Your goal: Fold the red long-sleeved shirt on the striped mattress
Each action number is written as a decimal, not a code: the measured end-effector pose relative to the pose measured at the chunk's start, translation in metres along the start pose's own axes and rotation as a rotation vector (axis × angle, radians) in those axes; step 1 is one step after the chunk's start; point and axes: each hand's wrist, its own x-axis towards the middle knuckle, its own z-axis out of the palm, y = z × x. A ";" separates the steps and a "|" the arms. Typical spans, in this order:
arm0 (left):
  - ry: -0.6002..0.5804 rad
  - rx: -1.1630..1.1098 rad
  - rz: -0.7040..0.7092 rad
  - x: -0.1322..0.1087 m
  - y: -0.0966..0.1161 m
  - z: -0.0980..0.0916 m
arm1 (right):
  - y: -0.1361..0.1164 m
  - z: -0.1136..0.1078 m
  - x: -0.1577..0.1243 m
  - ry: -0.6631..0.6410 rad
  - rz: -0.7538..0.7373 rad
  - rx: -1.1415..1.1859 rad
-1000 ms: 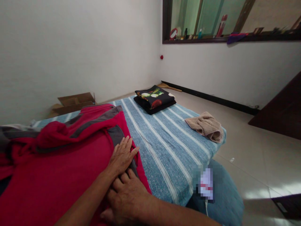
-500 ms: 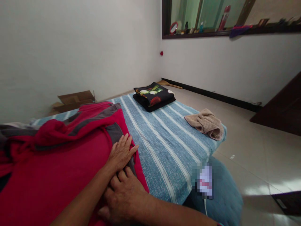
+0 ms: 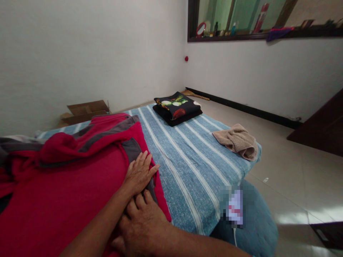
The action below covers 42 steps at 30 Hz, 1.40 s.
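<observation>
A person's left hand (image 3: pixel 139 175) lies flat and open, fingers spread, on the grey-trimmed edge of a red garment (image 3: pixel 61 192) at lower left of the frame, while the right hand (image 3: pixel 142 225) rests just below it, fingers slightly curled, holding nothing. The garment appears to be soft, limp cloth, likely light and easy to gather, with the grey band or the bunched fold at left the likeliest places to take hold. It lies across a blue-striped bed (image 3: pixel 187 171), with a folded black printed cloth (image 3: pixel 177 109) and a beige towel (image 3: pixel 237 141) farther along. The garment runs out of frame at left, so its full shape cannot be made out. A pixelated patch (image 3: pixel 234 208) obscures an item at lower right.
</observation>
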 end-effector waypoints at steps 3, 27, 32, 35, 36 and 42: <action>-0.004 -0.010 -0.006 -0.001 0.002 -0.003 | -0.001 -0.004 -0.001 -0.002 0.001 -0.008; 0.051 -0.079 -0.012 -0.008 0.004 0.000 | -0.011 0.002 -0.007 -0.097 0.019 0.056; 0.044 -0.096 -0.028 -0.013 0.007 -0.002 | -0.013 0.016 -0.008 -0.108 0.033 0.104; 0.033 -0.108 -0.040 -0.017 0.007 -0.002 | -0.015 0.020 -0.009 -0.117 0.045 0.104; 0.027 -0.118 -0.040 -0.018 0.007 -0.002 | -0.016 0.021 -0.010 -0.119 0.047 0.102; -0.012 -0.227 -0.047 -0.023 0.007 -0.003 | -0.014 0.042 -0.018 -0.106 0.050 0.050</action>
